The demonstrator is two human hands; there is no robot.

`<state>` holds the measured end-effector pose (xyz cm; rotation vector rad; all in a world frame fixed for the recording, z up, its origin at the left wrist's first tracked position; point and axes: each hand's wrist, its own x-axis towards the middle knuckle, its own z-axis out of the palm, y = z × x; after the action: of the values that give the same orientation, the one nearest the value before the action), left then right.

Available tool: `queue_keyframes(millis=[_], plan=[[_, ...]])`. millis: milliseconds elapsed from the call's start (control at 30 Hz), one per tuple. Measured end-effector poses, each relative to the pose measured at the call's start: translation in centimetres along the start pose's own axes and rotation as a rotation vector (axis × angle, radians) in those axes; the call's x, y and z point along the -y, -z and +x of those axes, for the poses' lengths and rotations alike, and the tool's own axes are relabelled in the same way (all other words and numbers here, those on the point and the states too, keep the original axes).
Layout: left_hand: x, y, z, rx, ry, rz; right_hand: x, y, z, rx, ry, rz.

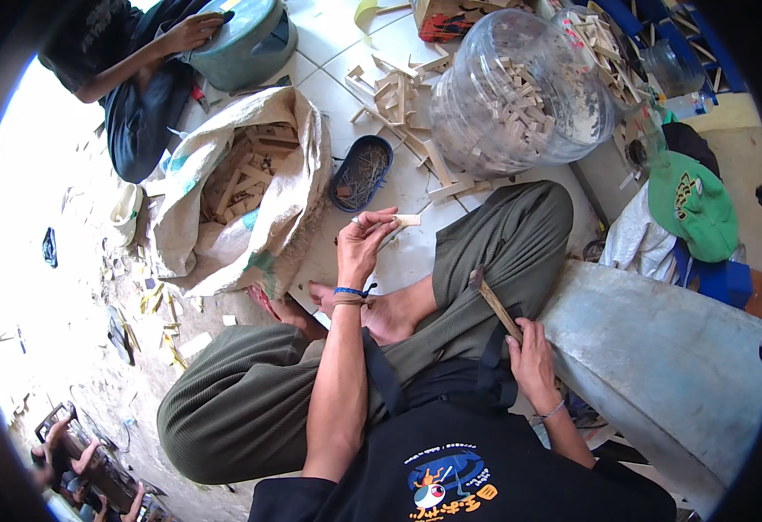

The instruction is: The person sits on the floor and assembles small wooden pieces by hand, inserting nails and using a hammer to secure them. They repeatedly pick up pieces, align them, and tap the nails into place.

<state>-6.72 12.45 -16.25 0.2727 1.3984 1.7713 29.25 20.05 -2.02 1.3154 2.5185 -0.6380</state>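
My left hand (363,247) is raised over the tiled floor, fingers pinched round a small pale wood piece (409,220). In my right hand (533,358), beside my knee, is a hammer (496,308) held by its wooden handle, the small head resting near the trouser leg. Just beyond my left hand lies a dark blue oval tray (362,174) full of thin nails. To its left an open white woven sack (298,187) holds many loose wood offcuts (250,187).
A big clear plastic jar (476,96) lies tipped with small wood blocks inside. Wooden strips (440,165) are scattered beside it. A grey metal-looking box (659,339) stands at my right, below a green cap (692,204). Another person's hand (194,33) rests on a grey-green tub (246,52).
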Motion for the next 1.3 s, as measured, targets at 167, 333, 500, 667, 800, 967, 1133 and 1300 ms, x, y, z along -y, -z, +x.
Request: queue_keyframes(millis=[167,333,500,667,800,967,1133,1300], plan=[[0.1,0.0,0.1,-0.015,0.024,-0.021,0.4,3.0,1.9,0.016,0.266,0.028],[0.5,0.1,0.2,0.009,-0.029,-0.02,5.0,4.0,3.6,0.198,0.018,0.531],[0.7,0.1,0.2,0.014,-0.022,-0.053,9.5,2.9,7.8,-0.094,0.378,0.438],[0.6,0.0,0.3,0.001,-0.027,-0.037,10.8,1.5,10.5,-0.177,0.49,0.186],[0.4,-0.1,0.3,0.009,-0.053,-0.074,10.4,0.6,11.0,-0.175,0.538,0.13],[0.6,-0.2,0.3,-0.001,-0.043,-0.026,10.3,-0.1,11.4,-0.201,0.549,0.124],[0.8,0.0,0.5,0.008,-0.057,-0.048,10.1,-0.1,11.3,-0.22,0.584,0.109],[0.9,-0.2,0.3,0.003,-0.048,-0.078,9.7,-0.3,11.3,-0.245,0.594,0.129]])
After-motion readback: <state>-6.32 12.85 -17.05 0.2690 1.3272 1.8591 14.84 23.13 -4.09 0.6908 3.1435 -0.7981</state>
